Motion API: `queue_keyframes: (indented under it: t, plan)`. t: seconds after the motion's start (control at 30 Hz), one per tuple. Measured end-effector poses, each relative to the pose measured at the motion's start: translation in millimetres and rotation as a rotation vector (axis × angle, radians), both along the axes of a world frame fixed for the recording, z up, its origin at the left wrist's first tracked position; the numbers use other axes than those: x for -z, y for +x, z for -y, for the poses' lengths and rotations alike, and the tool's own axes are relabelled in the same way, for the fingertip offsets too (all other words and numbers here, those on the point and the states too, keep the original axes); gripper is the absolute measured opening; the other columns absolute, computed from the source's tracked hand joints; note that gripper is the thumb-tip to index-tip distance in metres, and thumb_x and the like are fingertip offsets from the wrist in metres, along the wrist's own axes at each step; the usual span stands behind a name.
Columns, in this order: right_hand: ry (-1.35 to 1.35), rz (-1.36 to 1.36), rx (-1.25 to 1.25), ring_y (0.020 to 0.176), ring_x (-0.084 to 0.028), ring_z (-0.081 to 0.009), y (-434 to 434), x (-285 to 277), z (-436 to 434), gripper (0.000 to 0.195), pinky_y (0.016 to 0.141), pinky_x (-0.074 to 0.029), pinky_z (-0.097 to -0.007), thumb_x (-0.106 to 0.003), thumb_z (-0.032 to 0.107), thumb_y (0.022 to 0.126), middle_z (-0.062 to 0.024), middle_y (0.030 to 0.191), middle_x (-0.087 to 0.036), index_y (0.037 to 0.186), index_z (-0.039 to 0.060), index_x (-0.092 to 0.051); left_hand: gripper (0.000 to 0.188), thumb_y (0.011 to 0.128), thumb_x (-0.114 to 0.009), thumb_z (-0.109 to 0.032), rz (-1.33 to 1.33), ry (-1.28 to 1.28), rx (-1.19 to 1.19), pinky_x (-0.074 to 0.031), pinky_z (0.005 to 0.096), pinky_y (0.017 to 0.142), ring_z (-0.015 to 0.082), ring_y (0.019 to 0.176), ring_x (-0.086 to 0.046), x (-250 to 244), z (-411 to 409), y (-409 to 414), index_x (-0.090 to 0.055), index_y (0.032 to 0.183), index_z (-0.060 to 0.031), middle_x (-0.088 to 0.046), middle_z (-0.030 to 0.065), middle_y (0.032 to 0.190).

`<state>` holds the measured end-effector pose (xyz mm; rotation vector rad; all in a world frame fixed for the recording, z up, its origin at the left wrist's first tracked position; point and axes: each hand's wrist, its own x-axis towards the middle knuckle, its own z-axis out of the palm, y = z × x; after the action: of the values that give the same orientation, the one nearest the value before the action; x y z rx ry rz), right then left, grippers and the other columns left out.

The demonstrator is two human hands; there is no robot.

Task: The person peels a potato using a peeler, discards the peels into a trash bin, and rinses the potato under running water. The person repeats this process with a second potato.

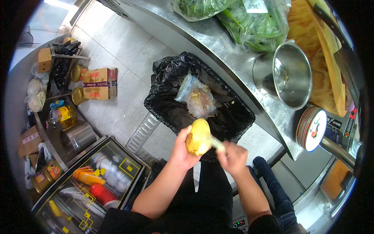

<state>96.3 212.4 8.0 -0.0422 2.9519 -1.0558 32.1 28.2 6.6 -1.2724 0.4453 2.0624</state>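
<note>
My left hand (183, 153) grips a partly peeled potato (198, 136), its yellow flesh bare on top and brownish skin patches along the lower left. My right hand (235, 159) is closed around a small, pale peeler (217, 144), blurred by motion, so its exact shape is unclear. The peeler's end reaches the potato's right side. Both hands are over the near edge of a bin lined with a black plastic bag (166, 101). Inside the bin lie a crumpled clear plastic bag (201, 102) and scattered peelings.
A steel counter (236, 71) at right holds bagged leafy greens (254, 27), a steel bowl (295, 76) and stacked plates (311, 128). A drawer of tableware (96, 181) stands at left, a carton (98, 84) on the floor. Another person's jeans-clad leg (273, 187) is close at right.
</note>
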Motion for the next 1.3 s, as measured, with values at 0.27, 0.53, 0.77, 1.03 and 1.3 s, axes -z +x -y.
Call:
queue_keyframes:
  t: [0.27,0.53,0.77,1.03,1.3]
  plan:
    - [-0.067,-0.135,-0.124,0.05,-0.056,-0.0237,1,0,4,0.02,0.045,-0.043,-0.0355,-0.071,0.025,0.083,-0.007,0.062,-0.054,0.091,0.0062,-0.067,0.05,0.097,-0.051,-0.045,-0.088,0.277,-0.069,-0.058,0.0448,0.085,0.0311,0.094,-0.068,5,-1,1,-0.062,0.121,-0.003,-0.069,0.0199,0.108]
    - [-0.155,-0.04,-0.023,0.055,-0.061,-0.028,-6,-7,7,0.014,0.051,-0.049,-0.0388,-0.071,0.016,0.085,-0.0101,0.069,-0.063,0.092,0.006,-0.065,0.052,0.094,-0.055,-0.044,-0.11,0.187,-0.009,-0.051,0.0533,0.098,0.0347,0.108,-0.065,9,1,3,-0.06,0.128,-0.0053,-0.067,0.0176,0.118]
    - [-0.496,0.142,0.18,0.061,-0.067,-0.0233,2,-30,11,0.017,0.056,-0.051,-0.0328,-0.065,0.014,0.093,-0.0132,0.076,-0.067,0.101,0.0,-0.063,0.065,0.091,-0.057,-0.036,-0.354,0.449,-0.054,-0.038,0.0638,0.109,0.0402,0.134,-0.048,-1,18,11,-0.042,0.147,-0.0074,-0.048,0.0224,0.145]
    - [-0.383,0.118,-0.092,0.057,-0.065,-0.0268,6,-41,8,0.02,0.052,-0.051,-0.0358,-0.076,0.021,0.083,-0.0097,0.072,-0.067,0.092,0.006,-0.067,0.07,0.091,-0.056,-0.039,-0.492,0.352,-0.041,-0.052,0.0603,0.093,0.0413,0.121,-0.058,2,21,1,-0.032,0.155,-0.0196,-0.055,0.0214,0.137]
    - [-0.045,0.046,-0.174,0.049,-0.059,-0.0248,-7,-35,8,0.024,0.047,-0.048,-0.0362,-0.074,0.03,0.084,-0.0056,0.064,-0.06,0.093,0.0093,-0.068,0.064,0.095,-0.052,-0.039,-0.355,0.251,0.031,-0.059,0.0517,0.076,0.0359,0.098,-0.068,-4,10,1,-0.032,0.154,-0.0222,-0.064,0.0126,0.123]
